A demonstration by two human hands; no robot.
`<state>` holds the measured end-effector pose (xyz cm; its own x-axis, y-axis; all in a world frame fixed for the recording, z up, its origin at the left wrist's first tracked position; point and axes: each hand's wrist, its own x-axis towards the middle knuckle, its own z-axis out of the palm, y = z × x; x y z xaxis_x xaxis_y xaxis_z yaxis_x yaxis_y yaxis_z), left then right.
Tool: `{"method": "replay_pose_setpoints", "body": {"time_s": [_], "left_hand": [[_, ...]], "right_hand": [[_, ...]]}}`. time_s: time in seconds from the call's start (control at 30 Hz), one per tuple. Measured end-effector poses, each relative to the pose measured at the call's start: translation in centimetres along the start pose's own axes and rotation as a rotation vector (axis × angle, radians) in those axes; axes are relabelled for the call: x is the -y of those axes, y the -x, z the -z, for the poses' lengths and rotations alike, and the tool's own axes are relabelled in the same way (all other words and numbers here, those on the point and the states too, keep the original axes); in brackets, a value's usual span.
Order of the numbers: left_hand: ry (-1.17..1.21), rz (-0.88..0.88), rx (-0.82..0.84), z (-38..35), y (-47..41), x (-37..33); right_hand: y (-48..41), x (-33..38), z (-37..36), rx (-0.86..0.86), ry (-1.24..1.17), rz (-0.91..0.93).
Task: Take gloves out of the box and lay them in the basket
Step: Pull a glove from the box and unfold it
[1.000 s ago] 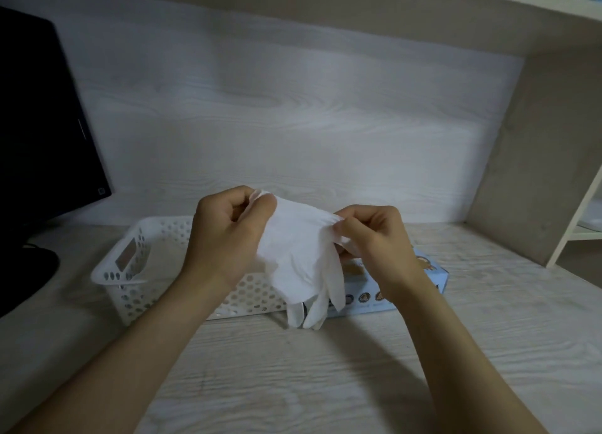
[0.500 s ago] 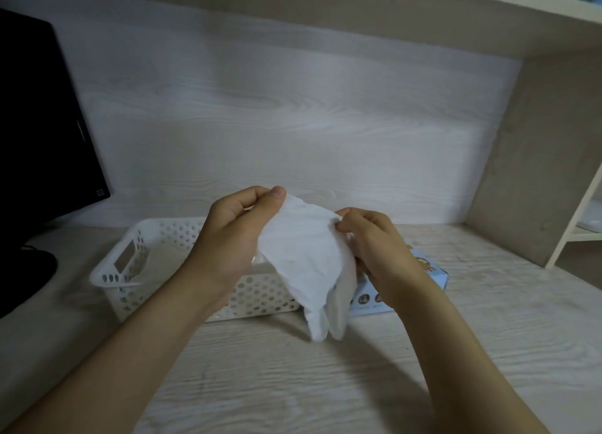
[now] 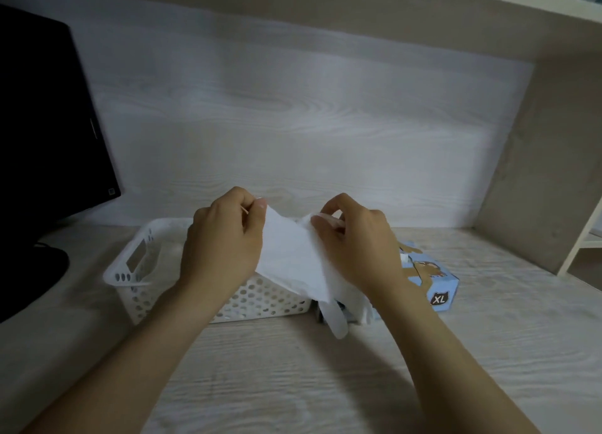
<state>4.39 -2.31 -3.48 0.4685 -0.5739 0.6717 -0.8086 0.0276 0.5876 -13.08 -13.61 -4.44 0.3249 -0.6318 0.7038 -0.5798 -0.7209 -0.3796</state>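
Left hand (image 3: 224,238) and right hand (image 3: 355,248) raised, knuckles up, each pinching a top corner of 1 white glove (image 3: 293,264) stretched between. Glove fingers dangling over basket (image 3: 130,271) and blue box (image 3: 439,287), toward worktop's (image 3: 293,368) back edge.

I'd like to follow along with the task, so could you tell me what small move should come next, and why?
Probably carry the white glove leftward and lower it into the white basket: both the left hand and right hand pinch its cuff, and it hangs above the basket's right end.
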Motion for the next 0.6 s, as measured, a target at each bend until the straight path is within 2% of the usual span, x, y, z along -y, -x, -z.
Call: {"method": "replay_pose_setpoints", "body": {"time_s": [0.33,0.47,0.6], "left_hand": [[-0.080,0.197,0.023,2.1,-2.3,3.3],[-0.255,0.211,0.065,3.3,-2.5,4.3],[-0.415,0.283,0.167,3.9,-2.5,4.3]], "right_hand": [[-4.7,3.8,-3.0,0.294,0.263,0.089],[-6.1,4.9,-4.9,0.387,0.296,0.167],[-7.0,5.5,-6.4,0.584,0.299,0.221]]}}
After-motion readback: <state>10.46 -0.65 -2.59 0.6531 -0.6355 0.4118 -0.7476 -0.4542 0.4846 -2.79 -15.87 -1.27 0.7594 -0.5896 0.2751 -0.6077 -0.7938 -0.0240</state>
